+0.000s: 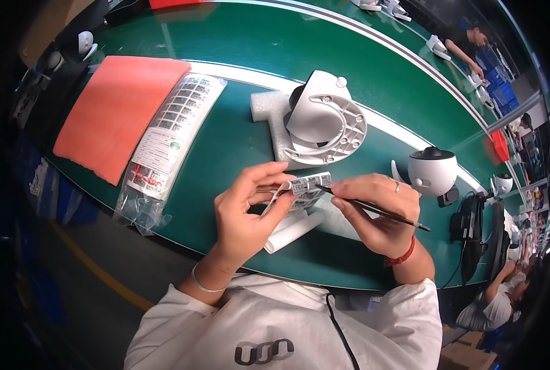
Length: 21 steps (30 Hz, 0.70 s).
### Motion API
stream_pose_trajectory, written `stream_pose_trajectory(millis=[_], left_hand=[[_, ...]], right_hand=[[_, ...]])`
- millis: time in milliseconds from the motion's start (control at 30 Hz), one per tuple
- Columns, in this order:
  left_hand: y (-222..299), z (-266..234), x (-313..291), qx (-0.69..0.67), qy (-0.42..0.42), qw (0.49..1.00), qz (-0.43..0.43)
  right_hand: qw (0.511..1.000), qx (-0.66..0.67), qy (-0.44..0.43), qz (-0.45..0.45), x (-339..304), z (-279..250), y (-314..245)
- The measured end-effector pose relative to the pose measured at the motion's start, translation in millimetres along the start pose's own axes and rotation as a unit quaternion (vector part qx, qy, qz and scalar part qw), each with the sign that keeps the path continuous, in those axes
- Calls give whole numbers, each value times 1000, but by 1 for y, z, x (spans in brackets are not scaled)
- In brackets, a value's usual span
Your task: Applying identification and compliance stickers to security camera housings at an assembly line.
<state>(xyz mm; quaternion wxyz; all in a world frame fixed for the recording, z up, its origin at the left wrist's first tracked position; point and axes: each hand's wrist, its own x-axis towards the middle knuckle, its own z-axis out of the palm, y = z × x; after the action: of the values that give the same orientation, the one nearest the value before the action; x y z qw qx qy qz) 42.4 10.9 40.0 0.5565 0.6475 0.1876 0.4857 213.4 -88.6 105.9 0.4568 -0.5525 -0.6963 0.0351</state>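
Left hand: the left hand (245, 213), centre of the frame, is closed in a pinch, thumb and fingers gripping the strip of small white printed labels (304, 187) at its left end
Right hand: the right hand (380, 213), right of centre, is closed around the thin black pointed tool (373, 209) (held like a pen), its tip touching the label strip
Label strip: held above the green work surface (238, 142) between both hands, just below the camera body
White roll: a white rolled backing sheet (292, 231) lies on the surface under the hands
Camera body: a white plastic dome camera housing (324, 117) rests tilted on a white foam block (273, 117), upper centre
Bag: a clear plastic bag of label sheets (167, 139) lies at left, beside an orange-red foam sheet (117, 111)
Second unit: a round white camera (432, 171) stands at right
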Motion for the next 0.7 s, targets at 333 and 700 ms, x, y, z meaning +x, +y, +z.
stream_pose_trajectory(millis=[333, 700], left_hand=[[2, -3, -3, 14, 11, 998, -52], [-5, -7, -12, 26, -13, 997, -66]], right_hand=[[998, -30, 12, -61, -2, 8, -6], [996, -63, 38, -54, 0, -2, 4]])
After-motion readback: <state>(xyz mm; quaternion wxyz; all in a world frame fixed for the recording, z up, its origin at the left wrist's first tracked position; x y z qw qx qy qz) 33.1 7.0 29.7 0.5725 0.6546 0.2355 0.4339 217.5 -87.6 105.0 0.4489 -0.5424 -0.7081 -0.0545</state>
